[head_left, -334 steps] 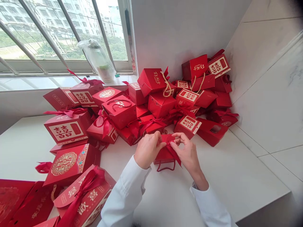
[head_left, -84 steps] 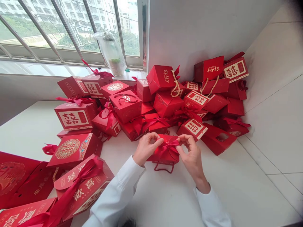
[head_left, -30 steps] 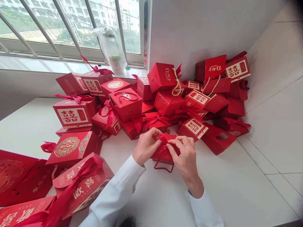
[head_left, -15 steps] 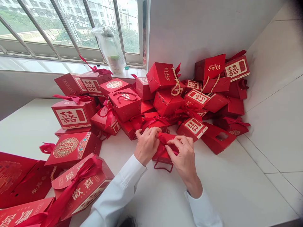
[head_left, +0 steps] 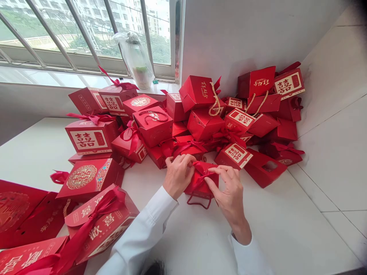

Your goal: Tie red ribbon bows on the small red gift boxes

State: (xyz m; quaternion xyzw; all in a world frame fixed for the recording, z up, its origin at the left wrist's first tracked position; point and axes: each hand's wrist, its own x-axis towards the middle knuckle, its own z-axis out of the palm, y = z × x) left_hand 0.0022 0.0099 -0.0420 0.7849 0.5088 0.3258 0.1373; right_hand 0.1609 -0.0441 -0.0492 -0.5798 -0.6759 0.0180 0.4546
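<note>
A small red gift box [head_left: 204, 190] stands on the white table between my hands, its dark red cord handle [head_left: 197, 204] hanging toward me. Red ribbon [head_left: 202, 170] crosses its top in a knot or bow. My left hand [head_left: 178, 173] is closed at the box's left side, pinching the ribbon near the far top edge. From the right, my right hand [head_left: 228, 191] pinches the ribbon between thumb and index finger. The fingers of both hands partly cover the box.
A heap of red gift boxes [head_left: 153, 130] lies along the wall. More boxes with ribbons [head_left: 100, 225] sit at the left. A plastic-bagged cup [head_left: 140, 65] stands on the sill by the barred window. White tabletop [head_left: 272, 233] shows at right.
My right hand has shifted right, drawing away from the left hand with the ribbon in its fingers, and more of the knot shows. My left hand has hardly moved.
</note>
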